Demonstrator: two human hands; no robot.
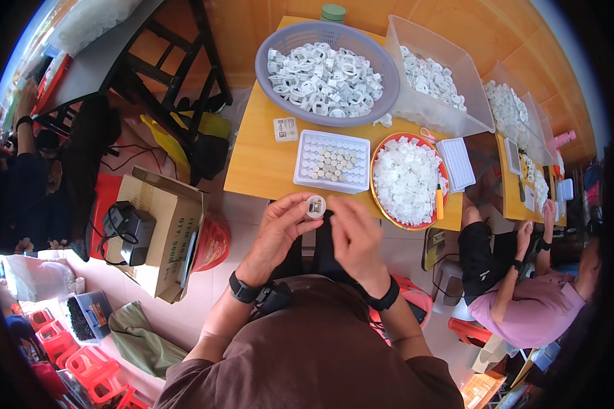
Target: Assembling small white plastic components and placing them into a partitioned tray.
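Note:
In front of my chest, the thumb and fingers of my left hand (280,232) pinch a small round white plastic part (316,207) with shiny metal pieces inside. My right hand (358,238) is close beside it on the right, fingers curled together and slightly blurred; whatever they hold is hidden. Just beyond both hands, on the yellow table (245,157), lies a white dimpled tray (308,178) with several round coin-like discs (334,162). To its right a red-rimmed round tray (377,194) carries a heap of translucent white plastic pieces (406,177).
Behind stand a grey-purple basket (260,68) of white rings and a clear bin (396,34) of white parts. An orange-handled tool (439,202) rests on the red-rimmed tray. A cardboard box (153,252) is at left. At right, a co-worker in pink (525,307) sits.

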